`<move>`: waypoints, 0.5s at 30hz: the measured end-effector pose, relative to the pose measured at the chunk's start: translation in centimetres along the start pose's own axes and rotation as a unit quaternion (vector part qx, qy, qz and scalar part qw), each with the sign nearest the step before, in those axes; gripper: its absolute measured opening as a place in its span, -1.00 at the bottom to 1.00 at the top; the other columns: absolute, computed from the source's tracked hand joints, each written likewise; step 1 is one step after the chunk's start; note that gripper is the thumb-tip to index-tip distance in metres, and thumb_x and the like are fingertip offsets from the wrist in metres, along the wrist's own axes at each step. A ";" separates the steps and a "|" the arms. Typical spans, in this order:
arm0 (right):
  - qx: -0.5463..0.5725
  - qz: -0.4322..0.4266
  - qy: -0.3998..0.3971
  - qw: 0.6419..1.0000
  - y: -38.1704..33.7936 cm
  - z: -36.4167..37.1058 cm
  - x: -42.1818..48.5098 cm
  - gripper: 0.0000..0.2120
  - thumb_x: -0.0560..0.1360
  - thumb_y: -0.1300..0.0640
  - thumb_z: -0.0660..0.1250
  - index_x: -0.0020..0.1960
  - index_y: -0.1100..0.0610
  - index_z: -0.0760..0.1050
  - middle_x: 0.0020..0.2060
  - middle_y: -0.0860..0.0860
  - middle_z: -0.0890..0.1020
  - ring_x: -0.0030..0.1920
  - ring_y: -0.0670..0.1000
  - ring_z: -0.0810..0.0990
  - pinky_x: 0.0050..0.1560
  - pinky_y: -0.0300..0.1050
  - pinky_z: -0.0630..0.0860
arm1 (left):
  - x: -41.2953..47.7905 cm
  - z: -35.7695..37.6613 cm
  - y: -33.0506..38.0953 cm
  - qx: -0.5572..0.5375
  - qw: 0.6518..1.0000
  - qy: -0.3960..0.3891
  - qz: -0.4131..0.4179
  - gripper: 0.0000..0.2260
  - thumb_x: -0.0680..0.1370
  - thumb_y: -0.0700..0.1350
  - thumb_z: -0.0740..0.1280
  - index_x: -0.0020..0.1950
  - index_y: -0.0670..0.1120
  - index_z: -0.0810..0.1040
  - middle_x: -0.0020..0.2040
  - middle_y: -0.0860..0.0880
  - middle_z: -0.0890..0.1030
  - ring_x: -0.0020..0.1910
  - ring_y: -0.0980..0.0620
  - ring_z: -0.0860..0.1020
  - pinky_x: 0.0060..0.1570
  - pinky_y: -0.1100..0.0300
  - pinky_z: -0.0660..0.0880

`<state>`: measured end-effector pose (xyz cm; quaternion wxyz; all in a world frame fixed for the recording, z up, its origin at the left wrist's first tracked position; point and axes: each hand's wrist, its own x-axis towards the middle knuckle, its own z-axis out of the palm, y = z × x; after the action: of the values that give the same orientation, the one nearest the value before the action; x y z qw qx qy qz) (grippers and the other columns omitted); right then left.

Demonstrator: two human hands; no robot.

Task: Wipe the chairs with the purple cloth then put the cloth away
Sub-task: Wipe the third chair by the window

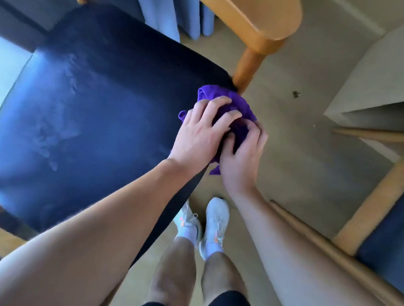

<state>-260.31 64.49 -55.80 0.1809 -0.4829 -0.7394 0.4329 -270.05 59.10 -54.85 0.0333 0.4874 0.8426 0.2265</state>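
A wooden armchair with a dark blue seat (pixel 98 111) fills the left and middle of the head view. The bunched purple cloth (pixel 233 104) sits at the seat's right front corner, beside the wooden arm post (pixel 247 69). My left hand (pixel 200 133) lies over the cloth with its fingers curled into it. My right hand (pixel 241 156) grips the cloth from the right side, fingers wrapped around the bundle. Most of the cloth is hidden under both hands.
A second wooden chair with a blue seat (pixel 391 216) stands at the right. A pale table (pixel 383 77) is behind it. Blue curtains (pixel 173 10) hang at the top. My feet in white shoes (pixel 202 223) stand on beige carpet between the chairs.
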 end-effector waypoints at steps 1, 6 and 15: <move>0.036 0.024 0.009 0.999 -0.1 0.3 0.6 -0.54 0.53 0.07 0.22 0.38 0.24 0.38 0.34 0.21 0.38 0.34 0.18 0.41 0.36 0.14 0.39 | 0.6 0.0 -0.4 -0.003 1.000 0.008 -0.005 -0.72 0.55 -0.15 0.30 0.25 -0.06 0.60 0.33 -0.14 0.52 0.17 -0.20 0.46 0.05 -0.07 0.49; 0.104 0.055 -0.005 0.993 -0.3 2.5 2.3 -0.31 0.54 -0.21 0.11 0.52 0.20 0.27 0.47 0.21 0.31 0.45 0.11 0.31 0.45 -0.19 0.25 | 0.8 0.6 -2.0 0.003 1.000 0.010 0.010 -0.71 0.62 -0.12 0.25 0.33 -0.07 0.56 0.36 -0.16 0.50 0.23 -0.23 0.47 0.13 -0.14 0.50; 0.174 0.070 0.068 0.980 0.0 4.3 0.7 -0.52 0.60 0.03 0.25 0.49 0.12 0.38 0.33 0.13 0.47 0.32 -0.02 0.43 0.25 -0.49 0.26 | -0.1 1.0 -1.5 0.027 0.999 0.023 0.022 -0.74 0.62 -0.21 0.20 0.24 -0.18 0.58 0.28 -0.20 0.54 0.16 -0.27 0.50 0.16 -0.02 0.50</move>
<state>-263.57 63.13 -58.30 0.2813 -0.5234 -0.6028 0.5325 -270.92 58.73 -56.44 -0.0047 0.5011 0.8381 0.2154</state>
